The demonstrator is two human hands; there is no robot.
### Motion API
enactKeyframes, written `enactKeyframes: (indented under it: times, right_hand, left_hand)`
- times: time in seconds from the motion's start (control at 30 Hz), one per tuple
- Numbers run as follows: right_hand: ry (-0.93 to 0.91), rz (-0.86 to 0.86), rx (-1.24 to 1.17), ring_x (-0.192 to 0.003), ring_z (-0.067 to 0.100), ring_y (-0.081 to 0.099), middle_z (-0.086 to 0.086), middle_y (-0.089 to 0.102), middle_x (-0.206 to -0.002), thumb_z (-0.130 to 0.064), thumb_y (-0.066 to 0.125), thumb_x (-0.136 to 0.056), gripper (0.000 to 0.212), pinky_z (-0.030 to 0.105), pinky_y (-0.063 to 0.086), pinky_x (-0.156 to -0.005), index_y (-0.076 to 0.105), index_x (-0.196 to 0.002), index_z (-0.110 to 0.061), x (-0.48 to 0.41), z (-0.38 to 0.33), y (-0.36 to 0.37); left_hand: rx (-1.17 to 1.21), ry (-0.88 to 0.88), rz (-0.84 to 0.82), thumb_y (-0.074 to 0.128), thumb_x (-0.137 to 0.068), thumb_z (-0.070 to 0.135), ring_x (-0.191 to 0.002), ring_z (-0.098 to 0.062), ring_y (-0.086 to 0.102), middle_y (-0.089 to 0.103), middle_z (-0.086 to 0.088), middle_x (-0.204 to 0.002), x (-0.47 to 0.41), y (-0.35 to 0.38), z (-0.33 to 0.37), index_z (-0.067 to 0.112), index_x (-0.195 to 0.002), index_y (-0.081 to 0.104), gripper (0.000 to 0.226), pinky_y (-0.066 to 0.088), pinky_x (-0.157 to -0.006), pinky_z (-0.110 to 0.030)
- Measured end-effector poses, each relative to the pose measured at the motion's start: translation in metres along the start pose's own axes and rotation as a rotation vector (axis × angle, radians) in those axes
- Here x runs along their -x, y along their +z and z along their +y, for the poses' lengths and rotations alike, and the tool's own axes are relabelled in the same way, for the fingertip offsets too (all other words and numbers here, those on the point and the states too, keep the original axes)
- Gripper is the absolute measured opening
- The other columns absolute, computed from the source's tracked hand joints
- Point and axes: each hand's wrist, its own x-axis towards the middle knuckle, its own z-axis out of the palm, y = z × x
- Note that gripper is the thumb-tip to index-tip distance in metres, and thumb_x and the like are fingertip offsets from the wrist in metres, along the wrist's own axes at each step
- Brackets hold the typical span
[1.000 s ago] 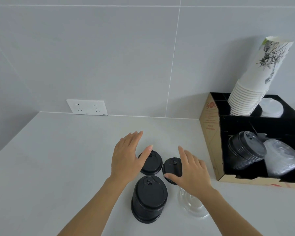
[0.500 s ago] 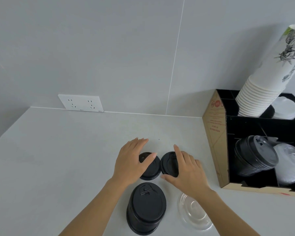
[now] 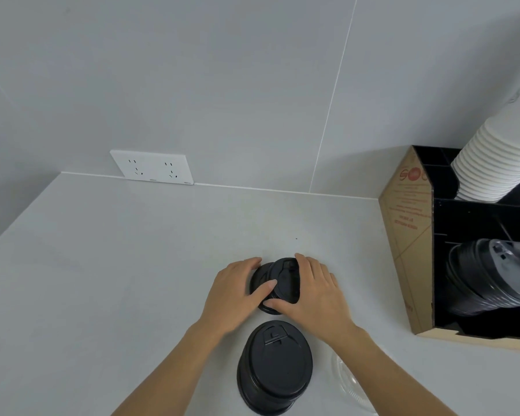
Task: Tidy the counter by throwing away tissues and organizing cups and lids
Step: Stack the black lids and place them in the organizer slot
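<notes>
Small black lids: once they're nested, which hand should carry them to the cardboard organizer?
Right, probably. The right hand already grips the upper small black lid and is on the cardboard organizer side. The left hand steadies the lower lid and would have to cross over.

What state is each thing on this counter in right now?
Left hand: gripping the lower small black lid.
Right hand: setting the upper small black lid tilted onto it.
Black lid stack: upright, untouched.
Clear lid: flat on the counter.
Cardboard organizer: open-fronted, holding lids.
White cup stack: nested, leaning.
</notes>
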Motion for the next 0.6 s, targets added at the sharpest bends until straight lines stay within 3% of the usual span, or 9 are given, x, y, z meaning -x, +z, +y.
enactKeyframes:
  times: [0.13,0.23,0.37,0.47,0.6]
  right_hand:
    - [0.005,0.018,0.003,-0.127,0.025,0.042,0.006,0.046,-0.138,-0.08,0.045,-0.058,0.109,0.036,0.034,-0.104,0.033,-0.141,-0.011,0.0,-0.004,0.011]
    - [0.016,0.038,0.016,-0.123,0.028,0.046,0.008,0.049,-0.134,-0.084,0.035,-0.052,0.115,0.039,0.036,-0.102,0.037,-0.139,-0.009,-0.002,-0.002,0.017]
    - [0.014,-0.004,0.042,-0.125,0.026,0.043,0.006,0.046,-0.136,-0.086,0.03,-0.048,0.118,0.037,0.033,-0.103,0.034,-0.14,-0.013,-0.005,-0.004,0.017]
    - [0.026,-0.013,0.07,-0.112,0.03,0.055,0.008,0.058,-0.123,-0.087,0.035,-0.05,0.114,0.041,0.043,-0.093,0.047,-0.132,-0.01,-0.006,-0.006,0.02]
    - [0.035,-0.012,0.093,-0.085,0.027,0.067,0.006,0.068,-0.097,-0.088,0.035,-0.05,0.105,0.039,0.055,-0.07,0.061,-0.113,-0.008,-0.007,-0.009,0.023]
  left_hand:
    - [0.084,-0.017,-0.014,0.046,-0.082,0.055,-0.125,-0.009,0.043,0.053,0.008,-0.132,0.002,0.001,-0.004,0.025,-0.132,0.045,0.058,0.034,-0.108,-0.035]
    - [0.1,0.015,-0.038,0.048,-0.094,0.035,-0.126,-0.007,0.041,0.051,0.007,-0.135,0.002,-0.001,-0.01,0.024,-0.135,0.043,0.043,0.031,-0.109,-0.035]
    - [0.105,0.096,-0.116,0.052,-0.089,0.011,-0.128,-0.007,0.041,0.051,0.008,-0.136,-0.001,-0.005,-0.021,0.025,-0.134,0.045,0.047,0.03,-0.111,-0.039]
    - [0.055,0.125,-0.167,0.061,-0.081,0.025,-0.133,-0.006,0.033,0.044,0.011,-0.142,0.0,-0.005,-0.025,0.035,-0.136,0.038,0.061,0.025,-0.113,-0.04]
    - [-0.019,0.129,-0.24,0.069,-0.081,0.031,-0.126,0.003,0.013,0.027,0.015,-0.144,0.002,-0.009,-0.024,0.043,-0.137,0.021,0.075,0.009,-0.111,-0.024]
